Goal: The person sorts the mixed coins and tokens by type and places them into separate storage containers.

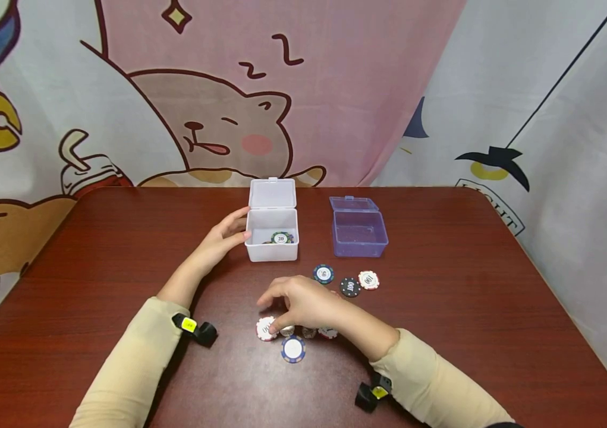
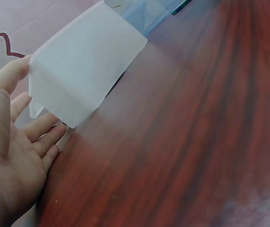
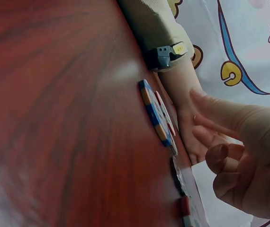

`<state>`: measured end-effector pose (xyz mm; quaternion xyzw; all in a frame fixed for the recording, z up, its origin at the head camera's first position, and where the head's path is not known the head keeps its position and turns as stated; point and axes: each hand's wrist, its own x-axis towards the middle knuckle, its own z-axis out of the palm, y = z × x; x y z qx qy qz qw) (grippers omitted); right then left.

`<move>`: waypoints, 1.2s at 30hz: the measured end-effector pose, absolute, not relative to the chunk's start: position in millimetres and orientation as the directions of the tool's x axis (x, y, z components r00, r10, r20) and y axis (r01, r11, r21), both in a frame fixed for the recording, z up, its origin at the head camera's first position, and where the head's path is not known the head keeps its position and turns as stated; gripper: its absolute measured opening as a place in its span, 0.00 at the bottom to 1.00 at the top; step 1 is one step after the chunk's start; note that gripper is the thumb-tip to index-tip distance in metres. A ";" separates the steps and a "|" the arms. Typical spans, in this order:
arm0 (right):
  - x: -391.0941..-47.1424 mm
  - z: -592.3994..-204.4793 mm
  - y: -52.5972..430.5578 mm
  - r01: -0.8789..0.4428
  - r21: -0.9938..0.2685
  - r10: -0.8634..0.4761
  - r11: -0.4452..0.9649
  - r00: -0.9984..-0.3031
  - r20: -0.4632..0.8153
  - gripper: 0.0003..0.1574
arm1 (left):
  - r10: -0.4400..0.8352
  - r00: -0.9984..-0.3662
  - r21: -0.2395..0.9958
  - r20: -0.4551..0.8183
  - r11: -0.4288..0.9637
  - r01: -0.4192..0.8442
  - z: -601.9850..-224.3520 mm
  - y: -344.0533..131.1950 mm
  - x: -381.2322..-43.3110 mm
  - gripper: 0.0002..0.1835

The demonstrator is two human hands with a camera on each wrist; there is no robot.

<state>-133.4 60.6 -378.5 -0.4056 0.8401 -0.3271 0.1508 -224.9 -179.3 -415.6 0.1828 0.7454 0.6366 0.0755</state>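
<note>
My left hand (image 1: 220,239) rests against the left side of a white plastic box (image 1: 273,253), its fingers and thumb fairly straight along the wall. The box's lid stands up, and inside lie a few poker chips, the top one a green-rimmed chip (image 1: 282,238) marked 20. Over a row of chips nearer the front hovers my right hand (image 1: 303,300), thumb and fingers apart with nothing between them. Its thumb tip overlaps a white poker chip (image 1: 264,329) at the row's left end. A blue-rimmed chip (image 1: 293,349) lies in front; part of the row is hidden beneath the hand.
To the right of the white box stands a purple translucent box (image 1: 359,248) with its lid up. Three chips lie between it and my right hand: a blue-green chip (image 1: 323,273), a black chip (image 1: 350,287) and a white chip (image 1: 369,280). A printed curtain (image 1: 335,89) hangs behind the table.
</note>
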 end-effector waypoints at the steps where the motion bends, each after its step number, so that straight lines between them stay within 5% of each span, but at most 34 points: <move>1: -133.0 -379.0 60.3 -0.582 -0.667 -0.779 0.465 -0.627 0.004 0.25 | 0.369 -0.922 0.977 0.119 0.123 0.175 -415.7 -179.3 -224.8 0.32; 36: -126.8 -391.1 55.2 -0.670 -0.516 -0.794 0.533 -0.607 -0.032 0.22 | 0.363 -0.923 0.976 0.126 0.119 0.180 -413.8 -177.9 -223.4 0.32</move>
